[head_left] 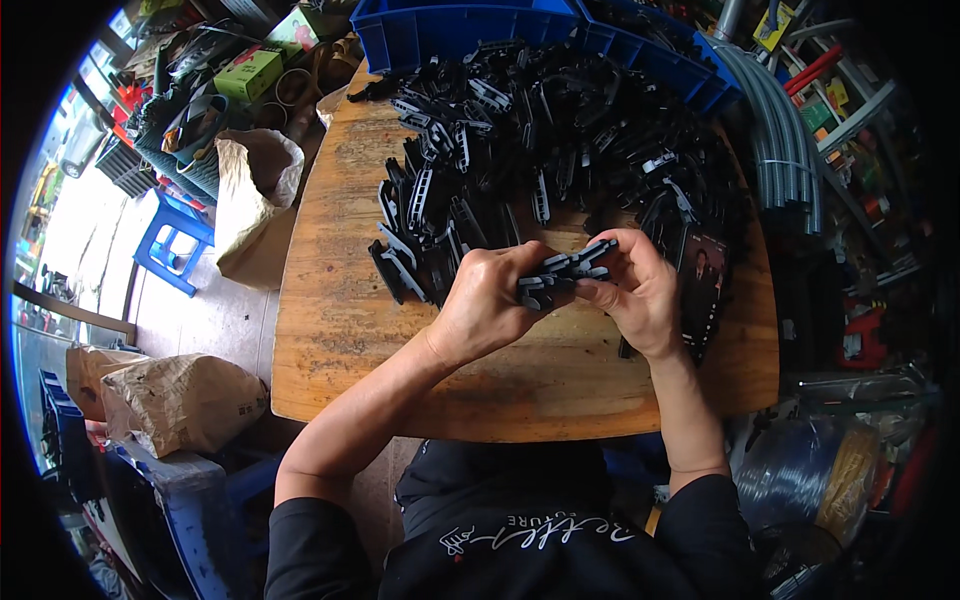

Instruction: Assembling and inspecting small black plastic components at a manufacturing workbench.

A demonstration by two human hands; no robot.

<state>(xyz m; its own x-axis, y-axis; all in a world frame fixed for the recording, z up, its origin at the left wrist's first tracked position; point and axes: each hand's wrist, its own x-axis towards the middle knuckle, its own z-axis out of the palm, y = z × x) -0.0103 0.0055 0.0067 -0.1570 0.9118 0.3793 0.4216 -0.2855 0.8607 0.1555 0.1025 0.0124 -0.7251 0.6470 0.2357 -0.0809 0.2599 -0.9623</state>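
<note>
Over the near middle of the wooden table [350,345], both my hands are closed on black plastic clip-like parts [568,272]. My left hand [490,300] grips the left ends of several of them, bunched together. With thumb and fingers, my right hand [640,295] pinches the right end of the bunch. Just beyond my hands spreads a big heap of similar long black parts [540,130], some with grey, ladder-like faces. Where exactly the held pieces join or touch is hidden by my fingers.
Blue plastic bins [460,30] stand at the table's far edge. A phone with a lit screen [703,285] lies right of my right hand. Brown paper sacks [250,200] and a blue stool [175,240] are on the left. Grey tubes [780,140] hang over the far right corner.
</note>
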